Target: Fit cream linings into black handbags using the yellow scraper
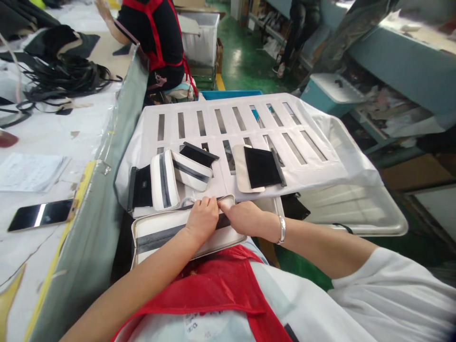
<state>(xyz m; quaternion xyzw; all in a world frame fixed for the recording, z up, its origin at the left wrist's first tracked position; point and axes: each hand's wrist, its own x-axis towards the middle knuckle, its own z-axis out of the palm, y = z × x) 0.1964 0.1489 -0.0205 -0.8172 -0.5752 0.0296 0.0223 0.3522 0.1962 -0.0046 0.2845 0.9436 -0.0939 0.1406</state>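
A long white piece with a dark grey stripe [160, 236], boxy with raised edges like a bag body, rests across my lap. My left hand [203, 216] presses on its upper edge with the fingers closed over it. Right beside it, my right hand [247, 218] grips the same edge near the right end, thumb meeting the left fingers. What lies under the fingertips is hidden. Just beyond, on a slotted white board [228, 118], lie two smaller white striped pieces [165, 180] with black panels [141, 186]. A cream piece with a black flap [262, 167] lies to their right.
On my left a worktable [85, 107] carries black straps [64, 71], a phone [42, 214] and paper sheets [30, 171]. A co-worker in a red apron [156, 38] sits ahead. A large plastic tub [366, 190] stands under the board, at right.
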